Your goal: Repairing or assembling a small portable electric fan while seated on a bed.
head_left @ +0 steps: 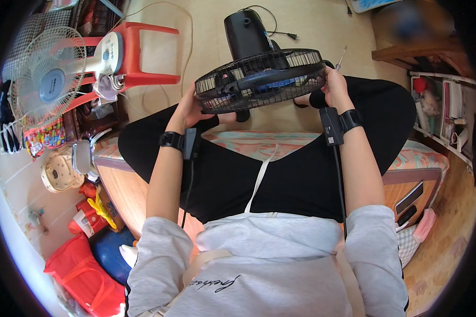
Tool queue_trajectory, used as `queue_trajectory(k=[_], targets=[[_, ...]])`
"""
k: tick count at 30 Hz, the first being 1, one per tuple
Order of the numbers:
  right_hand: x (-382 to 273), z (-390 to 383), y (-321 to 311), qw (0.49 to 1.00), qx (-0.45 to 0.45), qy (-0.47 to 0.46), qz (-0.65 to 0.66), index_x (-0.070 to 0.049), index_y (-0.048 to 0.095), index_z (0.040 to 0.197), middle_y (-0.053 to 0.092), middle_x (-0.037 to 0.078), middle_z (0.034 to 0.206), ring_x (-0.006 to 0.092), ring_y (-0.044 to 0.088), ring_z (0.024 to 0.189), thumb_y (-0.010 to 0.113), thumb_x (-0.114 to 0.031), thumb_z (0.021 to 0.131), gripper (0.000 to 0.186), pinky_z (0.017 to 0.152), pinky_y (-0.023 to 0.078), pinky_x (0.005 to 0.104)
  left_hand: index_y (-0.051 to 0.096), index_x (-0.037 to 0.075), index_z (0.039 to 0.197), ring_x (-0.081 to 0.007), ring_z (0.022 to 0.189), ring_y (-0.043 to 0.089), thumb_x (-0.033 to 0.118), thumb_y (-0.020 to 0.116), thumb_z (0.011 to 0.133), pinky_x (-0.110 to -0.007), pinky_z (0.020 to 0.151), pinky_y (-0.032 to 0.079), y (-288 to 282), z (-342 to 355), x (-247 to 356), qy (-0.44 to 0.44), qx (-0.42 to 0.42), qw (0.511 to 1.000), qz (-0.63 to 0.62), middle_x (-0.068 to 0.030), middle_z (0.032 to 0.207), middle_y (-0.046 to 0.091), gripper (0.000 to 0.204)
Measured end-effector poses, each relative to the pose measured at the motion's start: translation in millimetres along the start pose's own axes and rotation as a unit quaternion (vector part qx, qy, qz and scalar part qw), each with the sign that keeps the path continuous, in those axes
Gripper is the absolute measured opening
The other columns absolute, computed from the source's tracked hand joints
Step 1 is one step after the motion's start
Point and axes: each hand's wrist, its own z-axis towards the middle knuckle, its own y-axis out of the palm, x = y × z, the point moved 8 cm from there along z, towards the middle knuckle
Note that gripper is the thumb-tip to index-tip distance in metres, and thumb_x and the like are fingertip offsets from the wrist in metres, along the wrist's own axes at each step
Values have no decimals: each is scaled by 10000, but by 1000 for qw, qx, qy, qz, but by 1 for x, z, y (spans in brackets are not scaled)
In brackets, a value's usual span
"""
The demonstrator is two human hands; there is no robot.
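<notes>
Two hands (188,110) (336,89) on black fan (260,79), leftward red stool (131,50), white fan (52,84)

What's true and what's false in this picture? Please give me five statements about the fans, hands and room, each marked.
1. The left-hand grip and right-hand grip are both on the black fan. True.
2. The white fan stands at the person's right. False: the white fan is at the left.
3. A black plug lies on the floor. True.
4. The person wears red trousers. False: the trousers are black.
5. The red bag is at the person's left. True.
</notes>
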Motion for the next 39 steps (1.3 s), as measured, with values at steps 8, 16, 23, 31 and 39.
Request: queue_trajectory(k=[8,16,23,31,39], targets=[[-1,-4,3,1000,-11,-6,-6,-139,594,757,535,-65,660,65,386,531,566,-220,859,133,474,256,226,516,65,1202,-265,1073,540,363,302,965,-496,923,406,-3,2,3,81,-38,991,-101,-124,1188,562,437],[-14,-18,21,998,-61,-16,9,-137,627,826,567,-68,711,52,405,577,491,-212,887,166,501,271,204,443,80,1256,-273,1164,465,426,278,975,-607,995,262,-5,-5,16,113,-10,985,-133,-126,1237,526,475],[-14,-23,24,998,-63,-16,15,-129,591,827,585,-51,759,60,436,643,504,-193,892,127,532,274,208,480,20,1163,-293,1134,458,283,284,948,-535,1029,290,-7,-6,24,161,-11,965,-208,-160,1165,521,392],[-5,-34,27,999,-27,-1,26,-79,631,1103,439,-55,701,51,403,579,481,-112,833,311,430,260,208,421,-35,1233,-372,1237,374,270,312,926,-548,1065,269,-20,-4,31,194,8,949,-250,-237,1310,408,447],[-20,-60,36,998,-42,16,50,-13,580,1150,449,-44,706,48,402,597,461,-76,853,326,403,244,197,411,-14,1259,-342,1218,396,299,306,935,-535,1069,253,-25,-2,37,198,20,960,-198,-198,1306,426,463]])
